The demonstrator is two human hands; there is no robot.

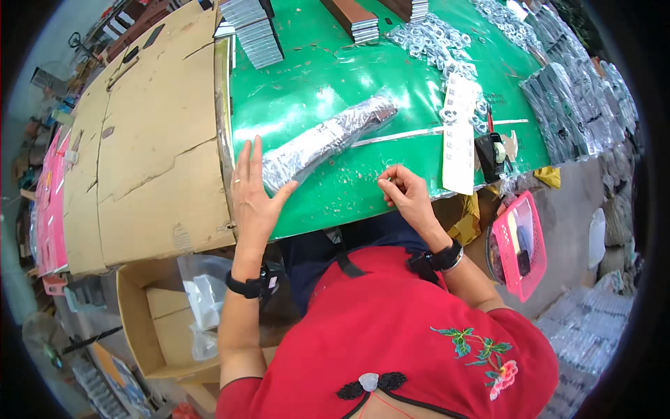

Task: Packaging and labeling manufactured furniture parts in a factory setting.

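A long bundle in clear plastic wrap (328, 143) lies slantwise on the green table cover (307, 91), with something dark brown showing through at its far right end. My left hand (255, 192) is open at the bundle's near left end, fingers stretched and thumb spread; the thumb is close to or touching the wrap. To the right of the bundle and apart from it, my right hand (410, 195) is closed in a pinch just above the cover. Whatever may be between its fingertips is too small to make out.
Cardboard sheets (153, 140) cover the table's left part. At right are a white sticker sheet (458, 153), a black tape dispenser (490, 155) and several plastic-wrapped packs (558, 105). Brown stacked pieces (356, 19) stand at the back. A cardboard box (143, 328) and pink basket (513, 258) sit below table level.
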